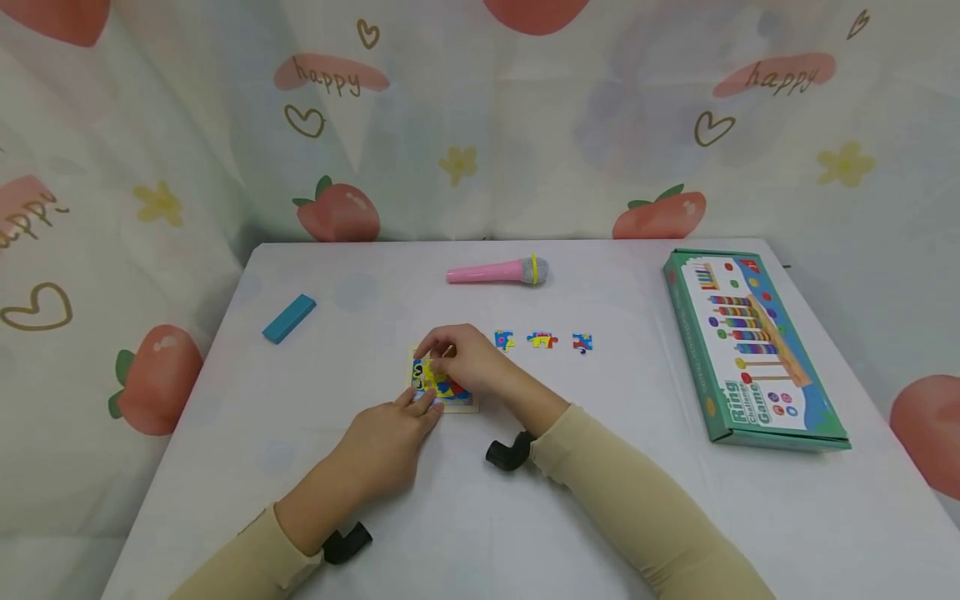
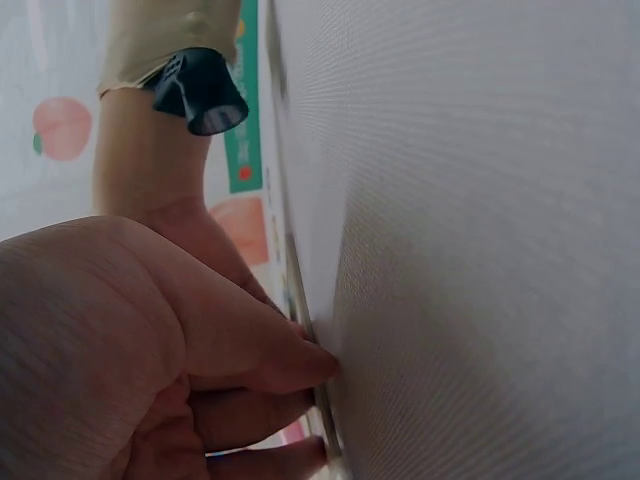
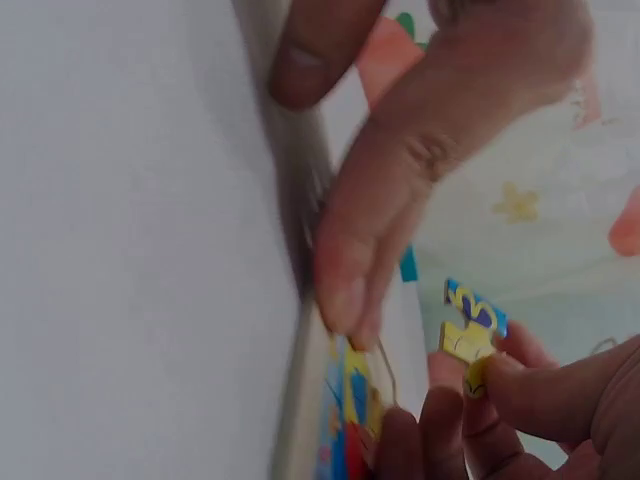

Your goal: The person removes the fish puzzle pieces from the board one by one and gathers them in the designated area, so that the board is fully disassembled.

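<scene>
Likely the block, at the far left, poses no trouble, being well apart from the work. Next comes the left hand, its fingers laid fairly straight on the near left part of the board; its grip clasps nothing and seems only to press. Were that pressure to ease or turn sideways, the board could skid on the surface. Those fingers might also get in the way of a fit.

Over the board, the right hand has a narrow grip: thumb and finger pinch a piece, tilted and raised in the right wrist view. Held by so little, it may twist or slip out; lowered aslant, its tab would probably jam or lift a neighbour. From above, the hand covers part of the picture, so a fit is easily misjudged.

Farther back lies the mic, whose round handle could roll if nudged. Just right of the right hand, three loose pieces lie in a row; a careless sweep could scatter them. Rightmost, the box is at risk only from a wide swing
</scene>
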A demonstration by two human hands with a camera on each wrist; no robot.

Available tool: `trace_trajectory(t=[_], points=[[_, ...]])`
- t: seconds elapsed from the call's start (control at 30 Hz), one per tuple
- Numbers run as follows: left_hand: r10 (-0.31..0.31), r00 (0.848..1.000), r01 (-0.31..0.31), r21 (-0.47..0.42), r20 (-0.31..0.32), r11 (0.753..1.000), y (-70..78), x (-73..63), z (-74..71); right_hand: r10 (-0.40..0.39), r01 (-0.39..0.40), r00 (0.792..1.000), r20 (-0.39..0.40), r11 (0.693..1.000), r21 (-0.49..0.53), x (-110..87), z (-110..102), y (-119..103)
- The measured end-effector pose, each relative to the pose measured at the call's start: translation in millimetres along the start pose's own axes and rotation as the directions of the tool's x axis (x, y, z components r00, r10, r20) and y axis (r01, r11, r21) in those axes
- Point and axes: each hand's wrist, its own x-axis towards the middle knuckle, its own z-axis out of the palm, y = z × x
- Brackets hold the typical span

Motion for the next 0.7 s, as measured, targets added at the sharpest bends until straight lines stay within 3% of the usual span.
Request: trace_trajectory(t=[0.13, 0.4, 0.7], points=[[-0.015, 1.0, 0.015, 0.0, 0.022, 1.0, -0.3, -0.1, 0.3, 0.029, -0.029, 1.0, -0.002, 0.998, 0.055, -5.0, -13, -1], [-0.027, 0.998, 0.027, 0.0, 0.05, 1.0, 0.4, -0.6, -2.0, 0.133, -0.133, 0.988, -0.074, 0.991, 0.012, -22.5, -46, 10], [-0.036, 0.998, 0.037, -0.007, 0.061, 0.999, 0.2, -0.8, -1.5, 0.285, -0.289, 0.952, -0.113, 0.957, -0.018, -36.7, -71, 27]])
